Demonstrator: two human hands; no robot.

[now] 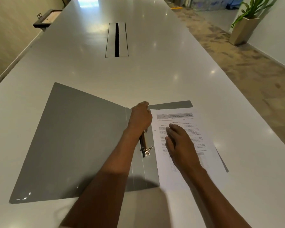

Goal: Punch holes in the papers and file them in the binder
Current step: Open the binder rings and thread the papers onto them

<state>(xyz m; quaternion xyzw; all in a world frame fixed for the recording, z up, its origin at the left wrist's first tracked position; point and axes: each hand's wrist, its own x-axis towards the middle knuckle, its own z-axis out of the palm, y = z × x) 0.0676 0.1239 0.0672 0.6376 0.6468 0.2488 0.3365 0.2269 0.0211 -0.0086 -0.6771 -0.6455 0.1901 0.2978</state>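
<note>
A grey binder (76, 139) lies open flat on the white table (155, 76). Its metal ring mechanism (145, 145) runs along the spine, with the near ring in sight. A stack of printed papers (192, 129) rests on the binder's right half, with punch holes along its left edge. My left hand (141, 118) is closed over the far end of the ring mechanism and hides the far ring. My right hand (178, 142) lies flat on the papers, fingers spread, holding nothing. No hole punch is in view.
A cable hatch with a dark slot (116, 40) is set into the table's middle. A dark tray or chair part (46, 18) sits past the far left edge. A potted plant (243, 27) stands on the floor at the right.
</note>
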